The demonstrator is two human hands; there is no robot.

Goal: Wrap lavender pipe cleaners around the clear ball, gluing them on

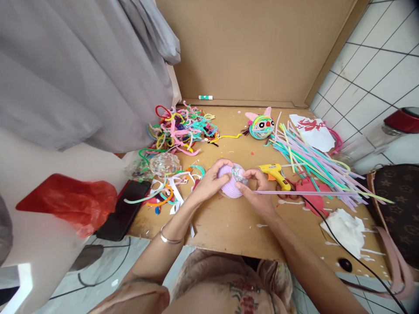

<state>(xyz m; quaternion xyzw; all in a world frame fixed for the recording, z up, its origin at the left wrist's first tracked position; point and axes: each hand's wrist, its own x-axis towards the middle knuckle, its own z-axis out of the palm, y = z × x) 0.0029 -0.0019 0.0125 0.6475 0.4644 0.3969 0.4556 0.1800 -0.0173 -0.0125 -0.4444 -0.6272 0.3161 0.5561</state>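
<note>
A round ball wrapped in lilac pipe cleaner (pixel 233 186) is held over the table's middle. Its upper right part is unwrapped and shows a clear, greyish surface. My left hand (pixel 216 179) grips the ball from the left, thumb on the lilac coils. My right hand (pixel 257 186) is at its right side, thumb and forefinger pinching the lilac strand by the bare patch. From there a long lilac pipe cleaner (pixel 314 192) runs out to the right. A finished-looking ball with pink ears and googly eyes (pixel 261 126) sits farther back.
Tangled pipe cleaners (pixel 183 128) lie back left, near a clear ball (pixel 164 164). To the right are a yellow glue gun (pixel 276 174), straight pipe cleaners (pixel 314 157), crumpled tissue (pixel 345 229) and a brown bag (pixel 396 209). A dark phone (pixel 126 211) rests at left.
</note>
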